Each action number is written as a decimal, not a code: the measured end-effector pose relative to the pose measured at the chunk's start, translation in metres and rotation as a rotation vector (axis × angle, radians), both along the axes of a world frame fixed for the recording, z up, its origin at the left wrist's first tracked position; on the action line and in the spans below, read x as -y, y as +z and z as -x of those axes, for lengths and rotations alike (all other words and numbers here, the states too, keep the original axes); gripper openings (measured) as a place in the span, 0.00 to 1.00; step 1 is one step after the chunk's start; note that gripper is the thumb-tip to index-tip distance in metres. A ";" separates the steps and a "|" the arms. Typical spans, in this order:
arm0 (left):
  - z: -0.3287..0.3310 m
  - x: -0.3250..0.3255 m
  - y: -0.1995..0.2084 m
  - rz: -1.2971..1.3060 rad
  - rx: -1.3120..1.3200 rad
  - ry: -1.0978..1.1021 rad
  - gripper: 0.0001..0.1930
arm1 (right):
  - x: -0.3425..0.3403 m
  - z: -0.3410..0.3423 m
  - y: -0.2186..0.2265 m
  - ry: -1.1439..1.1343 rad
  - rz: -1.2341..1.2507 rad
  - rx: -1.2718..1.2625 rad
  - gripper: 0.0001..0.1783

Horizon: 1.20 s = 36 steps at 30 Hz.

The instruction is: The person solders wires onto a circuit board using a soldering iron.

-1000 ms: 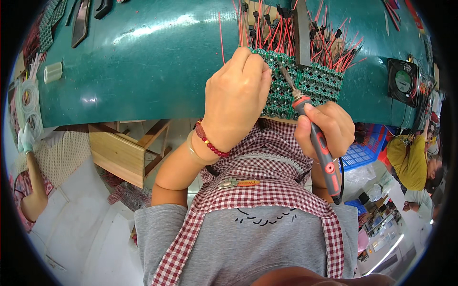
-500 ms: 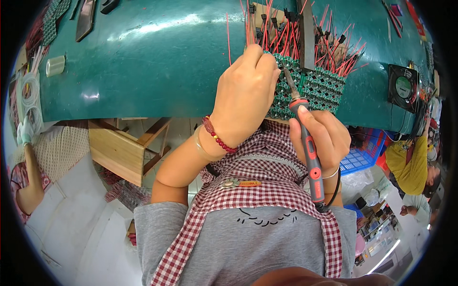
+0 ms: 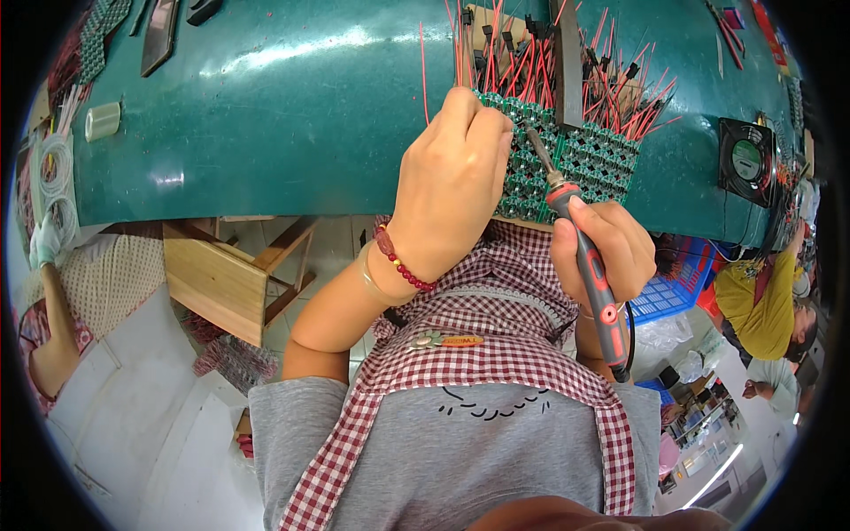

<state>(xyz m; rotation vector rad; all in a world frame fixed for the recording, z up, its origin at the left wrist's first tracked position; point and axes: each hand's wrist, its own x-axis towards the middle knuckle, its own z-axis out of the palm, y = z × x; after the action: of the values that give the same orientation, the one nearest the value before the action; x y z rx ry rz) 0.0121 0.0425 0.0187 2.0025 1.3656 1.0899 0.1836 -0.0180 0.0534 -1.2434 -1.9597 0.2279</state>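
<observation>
My right hand (image 3: 611, 248) is closed round the grey and red handle of a soldering iron (image 3: 591, 270). Its metal tip points up and left, over a panel of small green circuit boards (image 3: 595, 164). At the panel's left side, my left hand (image 3: 456, 168) is closed with its fingertips pinched down; whatever they hold is hidden behind the fingers. Red and black wires (image 3: 531, 66) with black connectors stand up along the panel's far edge. A dark flat bar (image 3: 568, 75) lies across the wires and the boards' far part.
The panel lies on a green-topped table (image 3: 292, 133). A roll of clear tape (image 3: 103, 122) stands at left, a black fan (image 3: 748, 164) at right. A wooden stool (image 3: 217, 279) and a blue crate (image 3: 664, 296) are below the table edge. Other people work at both sides.
The soldering iron's handle has swung slightly right and down with my right hand. My left hand has shifted a little left and down, uncovering more of the boards.
</observation>
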 end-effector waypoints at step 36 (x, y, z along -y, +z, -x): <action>0.002 0.022 -0.006 0.019 0.004 0.066 0.05 | 0.016 -0.004 -0.009 0.061 -0.007 0.046 0.14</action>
<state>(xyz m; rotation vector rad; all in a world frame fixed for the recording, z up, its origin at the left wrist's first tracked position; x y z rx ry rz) 0.0105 0.0205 0.0131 1.9531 1.4446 1.1047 0.1871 -0.0343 0.0439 -1.1952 -2.0387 0.2252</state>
